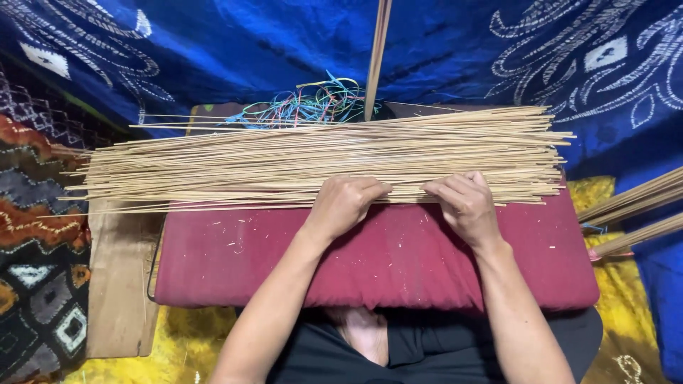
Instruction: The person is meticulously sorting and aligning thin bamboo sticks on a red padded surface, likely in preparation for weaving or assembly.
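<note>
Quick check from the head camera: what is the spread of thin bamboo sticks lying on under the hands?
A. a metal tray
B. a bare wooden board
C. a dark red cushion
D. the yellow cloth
C: the thin bamboo sticks lie across the far edge of the dark red cushion, where the left hand and right hand press down on them.

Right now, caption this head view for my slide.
Both hands press on a spread of thin sticks laid across a red cushion.
</note>
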